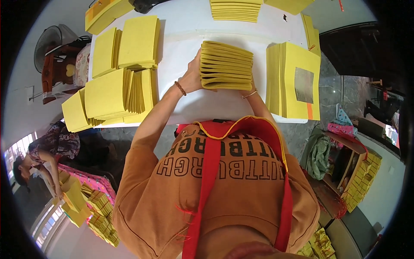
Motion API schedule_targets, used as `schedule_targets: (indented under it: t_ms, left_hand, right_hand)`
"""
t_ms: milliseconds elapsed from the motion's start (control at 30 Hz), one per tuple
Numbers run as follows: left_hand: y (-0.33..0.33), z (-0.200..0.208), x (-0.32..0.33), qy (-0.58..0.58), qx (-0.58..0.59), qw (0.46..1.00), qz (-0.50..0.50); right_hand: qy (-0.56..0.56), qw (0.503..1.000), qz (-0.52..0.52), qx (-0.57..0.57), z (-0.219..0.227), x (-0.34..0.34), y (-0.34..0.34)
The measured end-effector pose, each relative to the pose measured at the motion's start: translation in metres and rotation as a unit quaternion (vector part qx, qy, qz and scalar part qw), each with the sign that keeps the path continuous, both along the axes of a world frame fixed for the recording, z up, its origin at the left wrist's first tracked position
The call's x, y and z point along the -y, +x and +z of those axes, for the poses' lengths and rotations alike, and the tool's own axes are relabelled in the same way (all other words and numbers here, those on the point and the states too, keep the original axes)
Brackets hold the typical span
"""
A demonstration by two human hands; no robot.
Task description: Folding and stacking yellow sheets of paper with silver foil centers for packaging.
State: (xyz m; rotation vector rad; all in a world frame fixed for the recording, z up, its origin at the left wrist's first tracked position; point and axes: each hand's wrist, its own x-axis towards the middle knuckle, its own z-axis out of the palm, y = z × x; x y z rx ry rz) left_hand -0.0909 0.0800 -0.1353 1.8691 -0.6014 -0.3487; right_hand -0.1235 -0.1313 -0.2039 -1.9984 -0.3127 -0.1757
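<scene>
A thick stack of folded yellow paper (pixel 226 64) stands on the white table in front of me, its layered folds facing up and toward me. My left hand (pixel 193 74) is closed against its left side, with the fingertips hidden behind it. On the right side my right hand (pixel 247 90) presses the stack from the other end. Most of that hand is hidden by the paper; only the part near the wrist shows. The bundle is squeezed between both hands.
Several yellow paper stacks (pixel 138 41) lie along the left of the white table (pixel 181 108). Another stack (pixel 291 80) with a grey patch is at the right, and a further one (pixel 236 11) at the far edge. A co-worker (pixel 47 151) handles yellow paper at lower left.
</scene>
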Motion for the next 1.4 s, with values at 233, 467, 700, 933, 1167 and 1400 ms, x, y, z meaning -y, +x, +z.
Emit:
schedule_targets:
  t_ms: [233, 467, 700, 933, 1167, 1400]
  left_hand:
    - [0.006, 0.039, -0.012, -0.023, 0.131, 0.991, 0.002]
    - [0.019, 0.032, -0.012, -0.070, 0.011, 0.997, 0.014]
    - [0.020, 0.057, -0.016, 0.016, 0.060, 0.998, -0.027]
    - [0.026, 0.110, -0.005, 0.079, 0.145, 0.982, -0.091]
    - [0.013, 0.123, 0.038, 0.372, 0.330, 0.856, -0.138]
    - [0.040, 0.119, 0.014, 0.352, 0.267, 0.891, -0.104]
  right_hand:
    - [-0.062, 0.995, 0.010, 0.072, -0.002, 0.002, 0.009]
    - [-0.007, 0.998, -0.021, 0.052, 0.021, -0.009, 0.009]
    - [-0.007, 1.000, -0.010, 0.022, 0.014, -0.005, 0.011]
    - [-0.029, 0.999, 0.008, 0.028, 0.008, 0.000, 0.014]
    - [-0.008, 0.999, 0.007, 0.030, 0.008, -0.003, 0.016]
    - [0.149, 0.984, -0.093, -0.019, 0.050, -0.012, -0.007]
